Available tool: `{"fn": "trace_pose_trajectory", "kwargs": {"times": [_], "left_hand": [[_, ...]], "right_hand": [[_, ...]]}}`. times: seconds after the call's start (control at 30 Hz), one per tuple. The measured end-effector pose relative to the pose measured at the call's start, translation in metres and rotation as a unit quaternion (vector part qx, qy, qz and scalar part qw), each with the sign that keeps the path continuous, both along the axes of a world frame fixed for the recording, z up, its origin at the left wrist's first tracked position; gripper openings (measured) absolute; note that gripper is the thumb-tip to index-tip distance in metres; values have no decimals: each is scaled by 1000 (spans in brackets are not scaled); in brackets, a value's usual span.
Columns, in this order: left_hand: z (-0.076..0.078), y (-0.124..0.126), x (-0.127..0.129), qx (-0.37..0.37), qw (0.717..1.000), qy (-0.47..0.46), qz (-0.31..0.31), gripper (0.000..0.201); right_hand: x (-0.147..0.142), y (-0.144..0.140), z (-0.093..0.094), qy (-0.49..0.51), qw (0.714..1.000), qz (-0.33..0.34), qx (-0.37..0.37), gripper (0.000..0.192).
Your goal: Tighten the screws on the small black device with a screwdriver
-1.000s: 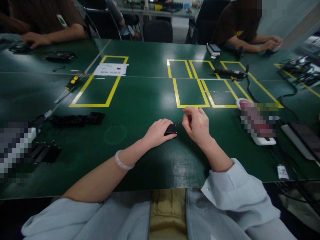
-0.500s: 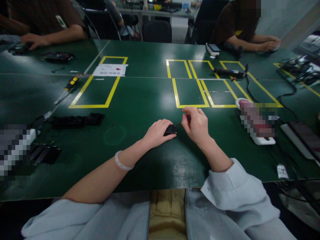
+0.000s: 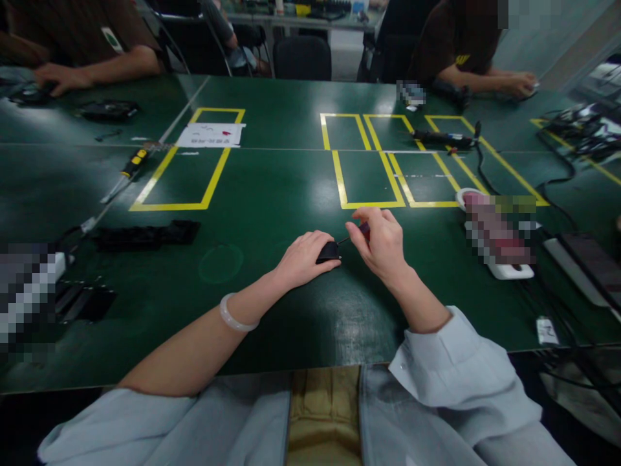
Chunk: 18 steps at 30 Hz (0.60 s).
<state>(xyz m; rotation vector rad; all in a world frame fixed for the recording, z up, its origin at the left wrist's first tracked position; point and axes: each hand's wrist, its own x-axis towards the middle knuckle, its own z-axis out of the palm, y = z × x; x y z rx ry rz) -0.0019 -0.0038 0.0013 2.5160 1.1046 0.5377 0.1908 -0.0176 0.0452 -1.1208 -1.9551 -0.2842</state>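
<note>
My left hand (image 3: 303,260) lies over a small black block-like part (image 3: 328,252) on the table and grips it between thumb and fingers. Much of that part is hidden under the palm. In my right hand (image 3: 383,243) is a small screwdriver (image 3: 365,229) with a dark handle. Its thin shaft points left and reaches the right end of the black part, where a tiny shiny spot shows. The right thumb stands a little off the handle while the other fingers curl round it. Whether the tip sits in a screw I cannot tell.
To the left are a black strip-like part (image 3: 145,235), a yellow-black screwdriver (image 3: 134,162) and a paper label (image 3: 212,135). At right lie a white-edged device (image 3: 515,272), a corded black tool (image 3: 444,138) and cables (image 3: 582,133). Two people sit across the green table (image 3: 272,181).
My right thumb has lifted away from the screwdriver handle and moved slightly left. The left hand keeps its hold on the black part. The view has shifted slightly.
</note>
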Motion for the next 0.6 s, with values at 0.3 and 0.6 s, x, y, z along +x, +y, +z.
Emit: {"fn": "trace_pose_trajectory", "kwargs": {"times": [0.3,0.6], "left_hand": [[-2,1,0,3,1000,-9,1,39],[-2,1,1,-1,1000,-3,1,39]], "right_hand": [[-1,2,-2,1,1000,-2,13,15],[1,1,-3,0,1000,-6,12,9]]}}
